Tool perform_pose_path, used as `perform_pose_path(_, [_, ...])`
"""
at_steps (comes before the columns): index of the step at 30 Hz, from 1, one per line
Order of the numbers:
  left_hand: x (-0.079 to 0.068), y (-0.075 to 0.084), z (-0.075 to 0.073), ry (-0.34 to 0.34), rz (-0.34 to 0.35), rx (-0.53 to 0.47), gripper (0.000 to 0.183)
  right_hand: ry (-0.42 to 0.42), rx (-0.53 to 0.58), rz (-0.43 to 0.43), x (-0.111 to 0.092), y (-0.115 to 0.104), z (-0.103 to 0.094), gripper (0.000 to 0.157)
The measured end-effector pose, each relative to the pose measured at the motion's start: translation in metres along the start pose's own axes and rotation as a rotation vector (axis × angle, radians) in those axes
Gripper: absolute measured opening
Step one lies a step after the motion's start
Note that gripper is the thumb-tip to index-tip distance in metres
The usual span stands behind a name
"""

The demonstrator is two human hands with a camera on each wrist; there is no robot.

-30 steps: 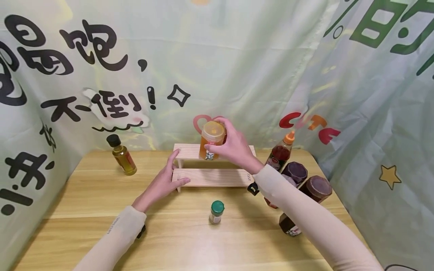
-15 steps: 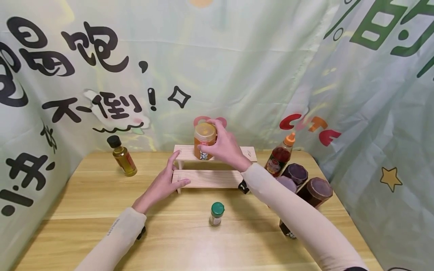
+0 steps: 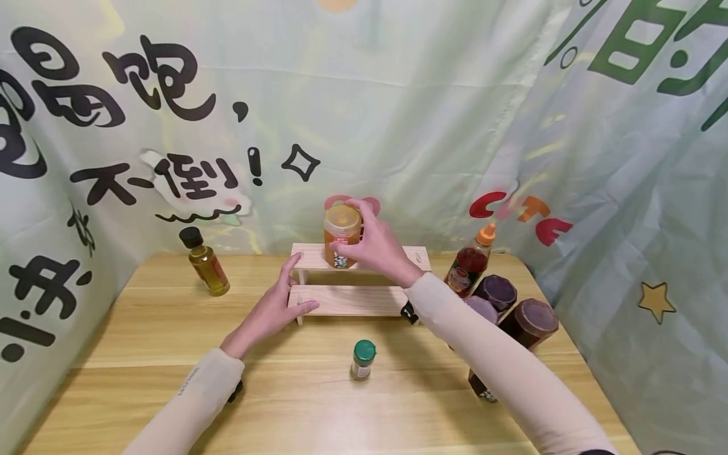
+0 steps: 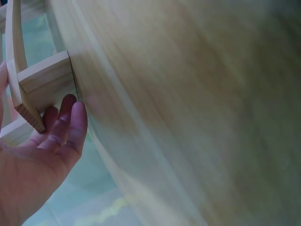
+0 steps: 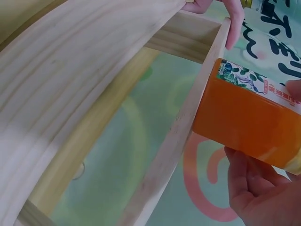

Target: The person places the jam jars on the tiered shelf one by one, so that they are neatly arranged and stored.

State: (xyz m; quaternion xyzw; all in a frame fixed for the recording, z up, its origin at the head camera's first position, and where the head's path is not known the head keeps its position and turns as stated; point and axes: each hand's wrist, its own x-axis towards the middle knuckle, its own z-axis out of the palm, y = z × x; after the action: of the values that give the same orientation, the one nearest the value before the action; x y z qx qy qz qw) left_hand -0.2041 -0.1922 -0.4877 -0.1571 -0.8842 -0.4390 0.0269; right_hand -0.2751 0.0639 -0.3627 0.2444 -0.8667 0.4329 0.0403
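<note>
My right hand [image 3: 382,249] grips a clear-lidded jar [image 3: 342,249] of orange contents, thumb on its front and fingers at its back. In the right wrist view the orange jar [image 5: 249,113] stands with its base at the upper board of the wooden step rack [image 3: 352,299]. At the rack's left end is my left hand [image 3: 273,309], thumb over the lower step and forefinger at the upper one. The left wrist view shows that hand [image 4: 47,150] with its fingers bent round the rack's end [image 4: 49,77].
A small green-capped shaker [image 3: 363,359] stands before the rack. To the left is a black-capped oil bottle [image 3: 209,265]. At the right stand a red sauce bottle [image 3: 468,265] and dark jars [image 3: 529,319], partly behind my right sleeve. A printed curtain [image 3: 398,126] hangs behind.
My right hand has carried the jar a little to the left along the upper step, and has barely moved in the last half second. The left hand stays at the rack's end.
</note>
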Motion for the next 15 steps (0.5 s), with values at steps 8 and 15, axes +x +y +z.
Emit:
perform_pose_path(8, [0.002, -0.001, 0.002, -0.001, 0.0, -0.003, 0.114, -0.094, 0.103, 0.053, -0.008, -0.005, -0.017, 0.102])
perform_pose_path(15, [0.001, -0.002, 0.002, -0.003, -0.002, -0.009, 0.114, -0.078, 0.159, 0.072, -0.023, -0.009, -0.04, 0.086])
